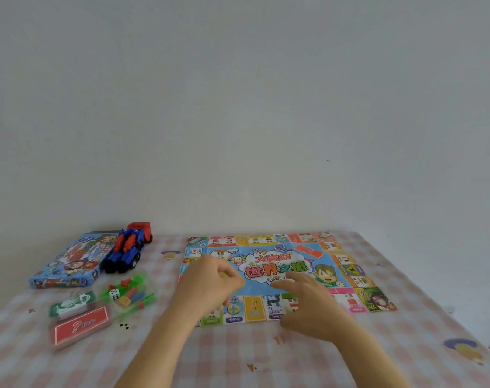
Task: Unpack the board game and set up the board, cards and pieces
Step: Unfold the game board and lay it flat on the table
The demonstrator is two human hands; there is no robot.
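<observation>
Head view, left to right: a flat blue cardboard game box lies far left, with a red-and-blue toy truck across its right edge. Nearer are a green banknote bundle, a red question-mark card deck and a clear bag of small plastic pieces holding a white die. The colourful paper game board lies unfolded on the pink checked tablecloth. The left hand hides the board's left part, fingers curled toward the thumb; too blurred to tell whether they pinch anything. The right hand, fingers spread, covers its near middle.

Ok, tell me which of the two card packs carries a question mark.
The red pack, lying nearest the viewer; the green pack lies just behind it.
</observation>
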